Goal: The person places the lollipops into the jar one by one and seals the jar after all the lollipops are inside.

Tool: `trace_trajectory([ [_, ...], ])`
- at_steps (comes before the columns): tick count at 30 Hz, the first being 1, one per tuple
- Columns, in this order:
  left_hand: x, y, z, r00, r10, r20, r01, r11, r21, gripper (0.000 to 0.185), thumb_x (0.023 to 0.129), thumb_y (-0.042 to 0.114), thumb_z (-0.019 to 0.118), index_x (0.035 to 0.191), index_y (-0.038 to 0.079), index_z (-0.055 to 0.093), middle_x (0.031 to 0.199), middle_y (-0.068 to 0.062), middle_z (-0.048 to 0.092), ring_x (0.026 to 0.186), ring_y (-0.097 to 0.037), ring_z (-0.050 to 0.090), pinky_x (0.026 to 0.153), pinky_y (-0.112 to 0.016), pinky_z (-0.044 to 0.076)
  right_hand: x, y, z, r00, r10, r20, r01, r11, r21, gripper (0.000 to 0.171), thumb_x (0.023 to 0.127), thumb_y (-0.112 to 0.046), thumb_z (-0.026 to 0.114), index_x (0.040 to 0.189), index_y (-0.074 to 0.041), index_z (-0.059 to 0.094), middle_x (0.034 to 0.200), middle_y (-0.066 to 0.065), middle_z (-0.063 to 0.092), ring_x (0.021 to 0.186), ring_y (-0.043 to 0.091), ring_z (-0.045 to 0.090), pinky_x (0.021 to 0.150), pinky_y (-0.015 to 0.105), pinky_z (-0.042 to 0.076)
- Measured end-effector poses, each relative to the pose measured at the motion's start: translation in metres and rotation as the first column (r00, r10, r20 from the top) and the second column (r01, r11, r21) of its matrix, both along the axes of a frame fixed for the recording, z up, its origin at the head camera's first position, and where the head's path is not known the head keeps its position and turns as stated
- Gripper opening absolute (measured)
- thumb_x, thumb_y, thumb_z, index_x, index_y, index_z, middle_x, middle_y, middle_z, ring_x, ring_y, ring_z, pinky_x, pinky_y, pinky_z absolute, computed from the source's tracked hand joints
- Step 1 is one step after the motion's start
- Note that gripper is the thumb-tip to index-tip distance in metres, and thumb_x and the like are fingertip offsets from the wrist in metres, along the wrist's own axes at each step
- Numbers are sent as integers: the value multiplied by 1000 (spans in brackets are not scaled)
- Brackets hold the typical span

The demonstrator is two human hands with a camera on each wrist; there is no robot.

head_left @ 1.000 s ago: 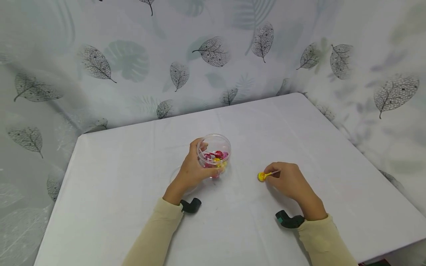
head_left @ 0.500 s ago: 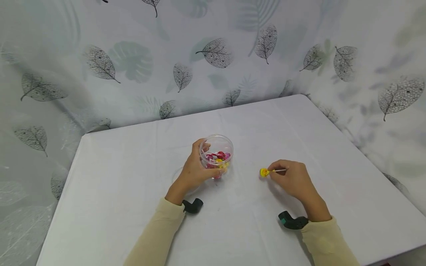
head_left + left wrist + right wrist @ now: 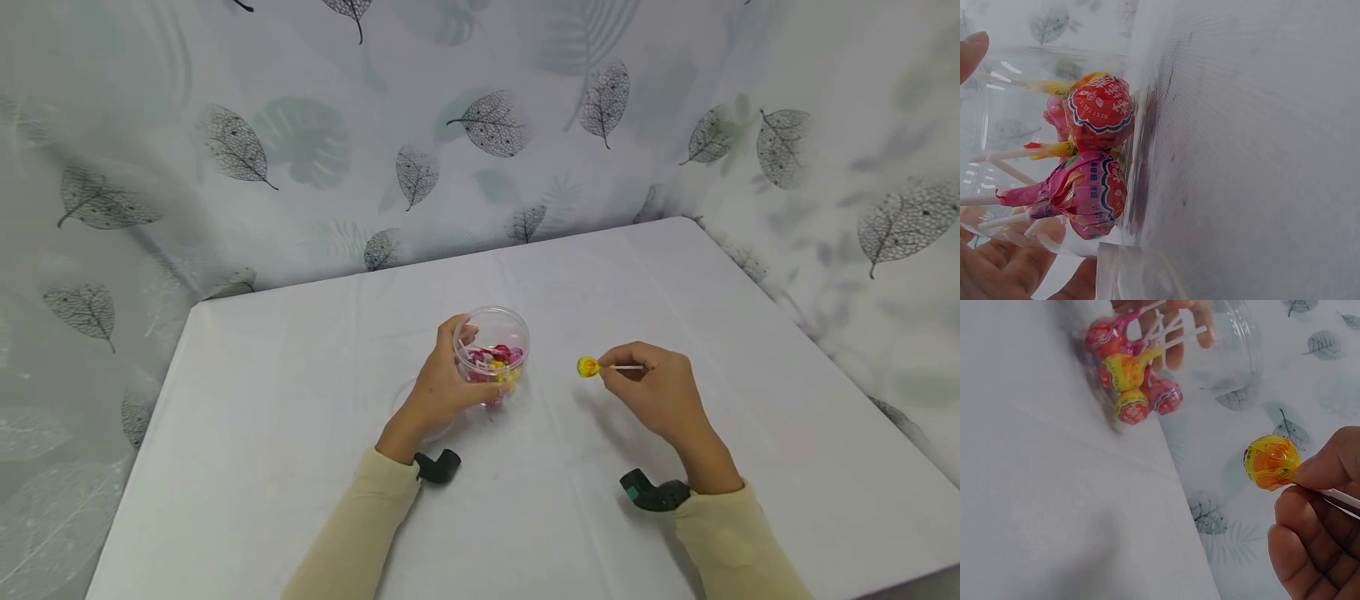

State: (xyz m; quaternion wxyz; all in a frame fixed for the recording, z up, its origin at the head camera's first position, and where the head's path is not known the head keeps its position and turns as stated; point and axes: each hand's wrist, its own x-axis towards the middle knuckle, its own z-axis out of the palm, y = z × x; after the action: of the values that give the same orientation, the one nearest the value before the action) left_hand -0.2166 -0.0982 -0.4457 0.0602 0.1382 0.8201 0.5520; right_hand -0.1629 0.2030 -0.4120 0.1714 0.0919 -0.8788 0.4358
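My left hand (image 3: 438,387) grips a clear round plastic jar (image 3: 491,317) from its left side, fingers behind and thumb in front. Inside the jar lie several wrapped lollipops (image 3: 1099,103) in red, pink and yellow, heads down at the bottom with white sticks pointing up. To the right of the jar, my right hand (image 3: 660,392) pinches a yellow-wrapped lollipop (image 3: 588,367) by its stick just behind the head. That lollipop is held above the table, apart from the jar, its head toward the jar.
A clear round lid (image 3: 442,432) lies on the white-covered table (image 3: 525,517), partly hidden under my left wrist. A leaf-patterned curtain (image 3: 322,225) stands behind the table and along its sides. Each wrist wears a dark camera mount (image 3: 654,492).
My right hand has lifted the yellow lollipop off the table and brought it up a little, slightly toward the jar. My left hand keeps its grip on the jar.
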Motion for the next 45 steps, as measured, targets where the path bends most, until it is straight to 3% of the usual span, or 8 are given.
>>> trace_trajectory([
  [8, -1, 1, -1, 1000, 0, -7, 0, 1000, -4, 110, 74, 33, 96, 157, 34, 23, 160, -6, 44, 144, -28, 45, 118, -56, 36, -7, -9, 9, 998, 23, -59, -25, 999, -28, 14, 86, 7, 75, 92, -6, 78, 92, 10, 79, 76, 7, 71, 66, 16, 55],
  [16, 0, 0, 0, 1000, 2, 7, -2, 1000, 3, 108, 75, 28, 95, 156, 34, 24, 161, -4, 45, 146, -30, 44, 119, -56, 35, -13, -19, 19, 990, 48, -130, -53, 998, -35, 16, 85, 10, 74, 90, -4, 78, 90, 8, 79, 76, 3, 70, 69, 13, 54],
  [21, 1, 1, 0, 1000, 24, 16, -23, 1000, -18, 110, 73, 34, 96, 157, 36, 24, 158, 3, 46, 143, -24, 46, 118, -55, 36, -16, -26, 23, 984, 72, -161, -80, 996, -42, 16, 84, 10, 74, 89, -4, 78, 89, 7, 78, 75, 4, 70, 70, 13, 54],
  [38, 1, 1, 2, 1000, 20, 11, -20, 999, -27, 111, 73, 38, 96, 157, 33, 24, 157, 3, 46, 141, -23, 47, 118, -54, 37, -30, -47, 39, 973, 137, -184, -154, 985, -81, 15, 85, 10, 73, 87, -4, 77, 88, 6, 78, 77, 8, 70, 72, 16, 56],
  [45, 0, 0, 0, 1000, 4, 15, -4, 1000, -7, 111, 74, 36, 95, 158, 33, 23, 160, -3, 44, 141, -24, 48, 118, -54, 37, -36, -58, 42, 966, 181, -185, -202, 974, -99, 15, 85, 10, 73, 87, -5, 78, 88, 6, 77, 77, 10, 71, 72, 17, 57],
])
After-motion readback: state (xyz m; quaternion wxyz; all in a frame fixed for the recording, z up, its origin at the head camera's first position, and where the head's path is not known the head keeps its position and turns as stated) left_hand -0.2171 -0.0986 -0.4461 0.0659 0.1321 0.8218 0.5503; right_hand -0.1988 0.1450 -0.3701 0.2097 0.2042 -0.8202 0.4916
